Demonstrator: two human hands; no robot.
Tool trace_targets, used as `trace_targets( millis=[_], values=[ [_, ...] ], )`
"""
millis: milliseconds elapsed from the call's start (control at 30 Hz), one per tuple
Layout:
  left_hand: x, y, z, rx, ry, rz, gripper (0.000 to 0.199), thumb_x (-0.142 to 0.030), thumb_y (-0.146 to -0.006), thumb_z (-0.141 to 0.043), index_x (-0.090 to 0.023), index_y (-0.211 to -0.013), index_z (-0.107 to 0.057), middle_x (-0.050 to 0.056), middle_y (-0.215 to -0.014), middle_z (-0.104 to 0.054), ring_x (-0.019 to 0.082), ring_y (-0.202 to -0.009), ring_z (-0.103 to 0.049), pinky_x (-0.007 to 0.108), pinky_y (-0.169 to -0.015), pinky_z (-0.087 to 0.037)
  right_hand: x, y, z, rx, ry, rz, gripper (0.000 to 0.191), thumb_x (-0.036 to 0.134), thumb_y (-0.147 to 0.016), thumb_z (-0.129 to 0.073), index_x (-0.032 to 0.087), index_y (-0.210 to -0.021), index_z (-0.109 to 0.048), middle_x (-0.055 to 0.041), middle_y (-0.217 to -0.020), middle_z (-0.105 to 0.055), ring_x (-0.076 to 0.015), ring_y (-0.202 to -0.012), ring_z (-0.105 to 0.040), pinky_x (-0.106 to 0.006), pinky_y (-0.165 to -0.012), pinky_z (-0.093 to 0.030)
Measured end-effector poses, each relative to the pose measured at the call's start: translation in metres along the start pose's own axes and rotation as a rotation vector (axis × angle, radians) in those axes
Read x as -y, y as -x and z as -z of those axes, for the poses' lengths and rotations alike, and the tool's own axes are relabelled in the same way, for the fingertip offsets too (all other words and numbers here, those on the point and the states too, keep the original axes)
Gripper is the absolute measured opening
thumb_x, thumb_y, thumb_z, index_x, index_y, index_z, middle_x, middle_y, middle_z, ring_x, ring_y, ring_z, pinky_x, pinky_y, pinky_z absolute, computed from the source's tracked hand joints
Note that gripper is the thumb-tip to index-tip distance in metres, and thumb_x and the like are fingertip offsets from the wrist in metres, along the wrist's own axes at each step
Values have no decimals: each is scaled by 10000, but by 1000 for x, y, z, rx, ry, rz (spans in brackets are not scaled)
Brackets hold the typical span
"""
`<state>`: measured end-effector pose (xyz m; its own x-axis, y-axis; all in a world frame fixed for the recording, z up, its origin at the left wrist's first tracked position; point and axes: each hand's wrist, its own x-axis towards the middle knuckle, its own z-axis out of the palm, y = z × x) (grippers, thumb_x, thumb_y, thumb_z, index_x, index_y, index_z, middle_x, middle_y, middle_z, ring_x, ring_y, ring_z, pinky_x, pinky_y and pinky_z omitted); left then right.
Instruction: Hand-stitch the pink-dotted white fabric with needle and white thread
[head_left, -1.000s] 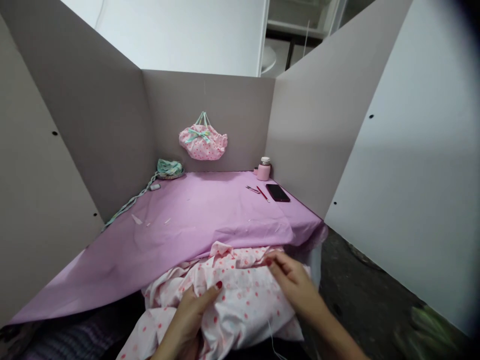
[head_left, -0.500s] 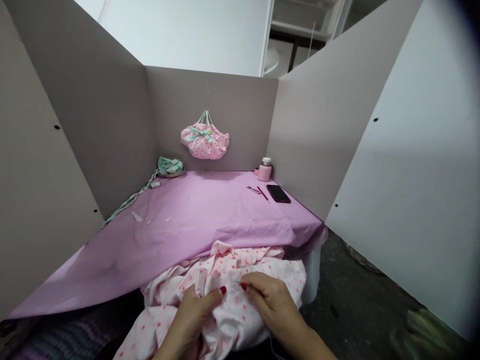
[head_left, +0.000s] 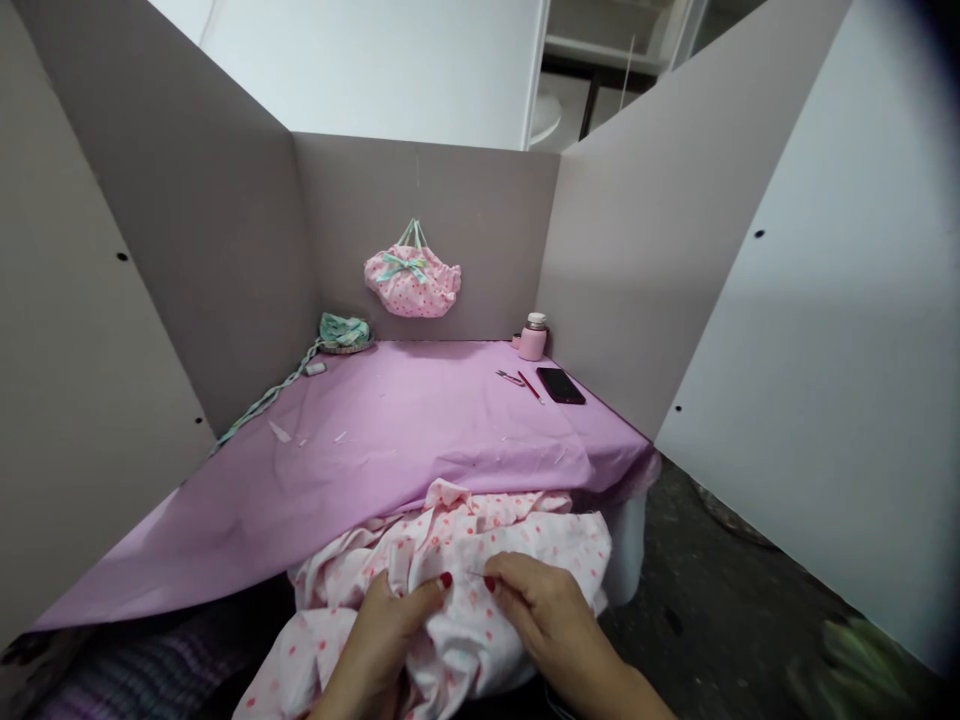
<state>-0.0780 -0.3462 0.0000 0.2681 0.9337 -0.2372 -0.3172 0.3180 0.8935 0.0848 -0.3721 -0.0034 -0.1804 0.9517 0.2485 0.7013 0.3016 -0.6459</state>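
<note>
A crumpled pale pink fabric with red dots (head_left: 465, 650) lies gathered in front of me, below the table's front edge. My left hand (head_left: 390, 620) grips a fold of it, thumb on top and the other fingers hidden beneath. My right hand (head_left: 544, 605) pinches a thin sewing needle (head_left: 478, 574) between thumb and forefinger. The needle points left toward my left thumb, close over the fabric. Whether its tip touches the cloth I cannot tell. A dark thread hangs below my right hand, barely visible.
On the purple tablecloth (head_left: 390, 420) lie thread snips (head_left: 511, 378), a red pencil (head_left: 530, 387) and a phone (head_left: 560, 385). A pink bottle (head_left: 533, 338) stands behind. Green fabric strips (head_left: 344, 329) sit at the back left. A dotted pink pouch (head_left: 414, 283) hangs ahead. Grey panels enclose three sides.
My right hand, with the needle, has shifted slightly down. My left hand keeps its hold on the fabric. The whole view has moved a little.
</note>
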Motion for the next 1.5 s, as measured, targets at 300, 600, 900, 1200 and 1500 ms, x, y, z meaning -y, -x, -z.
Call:
trace_targets(
  millis=[300, 600, 900, 1200, 1500],
  values=[
    [-2, 1, 0, 8, -10, 30, 383, -226, -646, -641, -143, -1019, -614, 73, -812, -712, 212, -734, -645, 321, -709, -489, 0, 2, 0, 22, -41, -21, 237, 132, -835, -464, 229, -875, -677, 9, -799, -685, -151, -746, -621, -219, -651, -408],
    [2, -5, 4, 7, -38, 4, 307, -222, -634, -675, -144, -927, -623, 77, -822, -713, 228, -803, -647, 327, -761, -492, 2, 3, 1, 51, -65, -35, 236, 144, -840, -455, 228, -871, -674, 13, -775, -682, -144, -715, -616, -220, -639, -388],
    [7, -13, 12, 56, -209, -119, 272, -262, -653, -680, -132, -888, -638, 99, -838, -709, 266, -768, -650, 334, -691, -509, 0, 1, 0, 73, -91, -83, 497, 190, -822, -481, 188, -1314, -411, 58, -527, -498, -106, -477, -417, -212, -491, -263],
    [-1, -7, 11, 157, -324, -159, 325, -215, -710, -619, -94, -1011, -611, 135, -925, -695, 263, -868, -627, 350, -795, -482, -3, 3, 10, 222, -218, -56, 605, 130, -800, -489, 172, -1375, -303, 89, -505, -359, -84, -459, -311, -216, -469, -219],
    [5, -9, 15, 148, -310, -55, 129, -230, -685, -642, -139, -775, -625, 37, -643, -647, 150, -567, -560, 256, -582, -476, -3, 4, 9, 267, -435, -75, 119, 234, -837, -484, 147, -819, -563, 36, -591, -427, -78, -532, -334, -208, -481, -239]
  ],
)
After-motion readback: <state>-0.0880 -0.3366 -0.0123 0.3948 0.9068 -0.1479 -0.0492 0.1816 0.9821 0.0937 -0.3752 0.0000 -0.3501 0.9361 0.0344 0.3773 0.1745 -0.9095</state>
